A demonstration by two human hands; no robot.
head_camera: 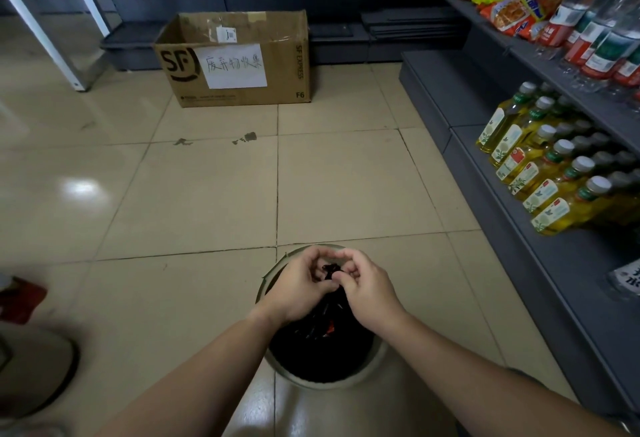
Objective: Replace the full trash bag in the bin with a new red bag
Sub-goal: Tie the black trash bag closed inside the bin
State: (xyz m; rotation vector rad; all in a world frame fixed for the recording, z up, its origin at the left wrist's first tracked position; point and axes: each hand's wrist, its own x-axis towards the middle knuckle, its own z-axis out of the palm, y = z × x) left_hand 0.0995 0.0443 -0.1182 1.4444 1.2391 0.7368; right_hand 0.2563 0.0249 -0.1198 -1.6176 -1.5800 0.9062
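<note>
Both hands are right over the round grey-rimmed trash bin [375,362] on the beige tiled floor [207,194]. The left hand [300,289] and right hand [367,289] are pinched shut on the gathered neck of the full black plastic trash bag [320,350], fingers curled in around the twisted top, knuckles nearly touching. The bag sits down inside the bin, a bit of orange showing through it. Further back on the floor there's an open brown cardboard box [242,90] with a white handwritten paper sign [232,65] taped on. Grey shelving [571,263] on the right holds yellow oil bottles [540,173].
</note>
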